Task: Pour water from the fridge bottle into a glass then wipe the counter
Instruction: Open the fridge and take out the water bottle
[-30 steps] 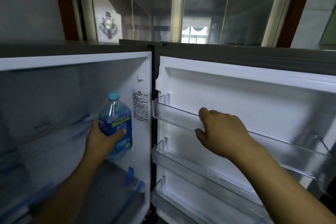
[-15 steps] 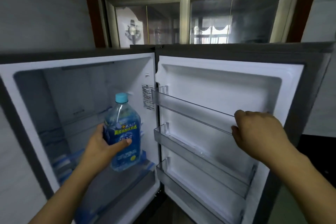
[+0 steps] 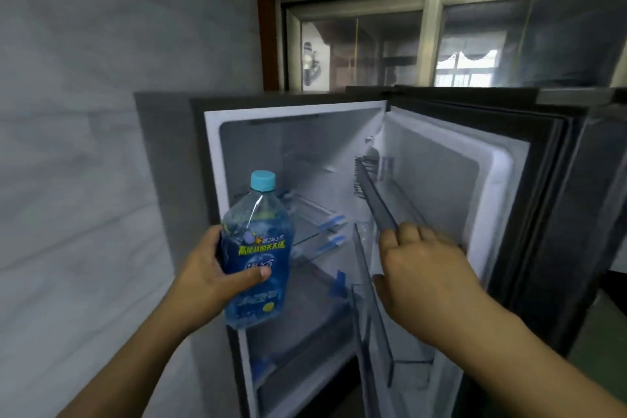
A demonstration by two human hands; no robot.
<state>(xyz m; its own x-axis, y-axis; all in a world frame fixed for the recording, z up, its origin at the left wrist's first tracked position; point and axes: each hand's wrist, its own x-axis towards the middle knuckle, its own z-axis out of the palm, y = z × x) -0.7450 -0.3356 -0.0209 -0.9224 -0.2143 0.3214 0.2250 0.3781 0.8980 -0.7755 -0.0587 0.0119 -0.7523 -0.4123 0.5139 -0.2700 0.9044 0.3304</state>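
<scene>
- Bottle is gripped in the left hand, out in front of the open fridge, just at its left edge, not sitting on any shelf.
- Left hand wraps the lower half from the left, thumb lying across the blue label, fingers hidden round the back.
- It's pretty much upright, long axis vertical with a slight lean, light blue cap on and pointing up.
- Clear upper part looks to have water in it, but I can't make out the level.
- Right hand is on the fridge door, fingers curled over the end of the dark upper door rack, so it's holding that.
- Fridge compartment: glass shelves with blue tape tabs, nothing on them that I can see. Door racks look bare too.
- Grey wall to the left, a window above the fridge.
</scene>
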